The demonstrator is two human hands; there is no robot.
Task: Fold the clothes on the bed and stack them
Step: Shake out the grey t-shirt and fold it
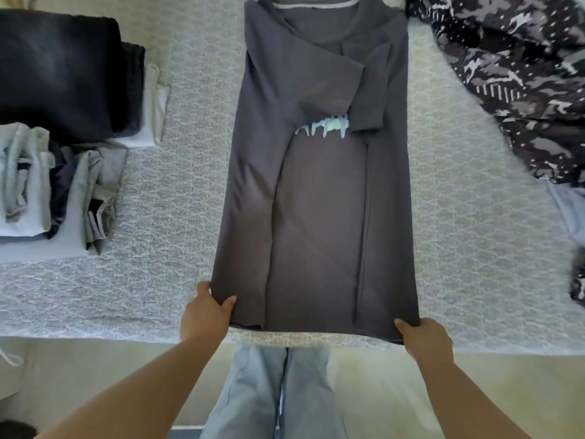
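On the bed (pixel 177 191), one grey shirt (pixel 316 201) lies lengthwise in the middle, sides folded in. Two folded stacks (pixel 60 131) sit far left; one patterned garment (pixel 512 90) lies far right. Left hand (pixel 207 312) and right hand (pixel 425 340) each pinch a near hem corner.

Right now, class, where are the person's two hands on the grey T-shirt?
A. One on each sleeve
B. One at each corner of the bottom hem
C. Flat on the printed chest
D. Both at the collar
B: the left hand and the right hand each pinch a corner of the grey T-shirt at its near hem, by the bed's edge.
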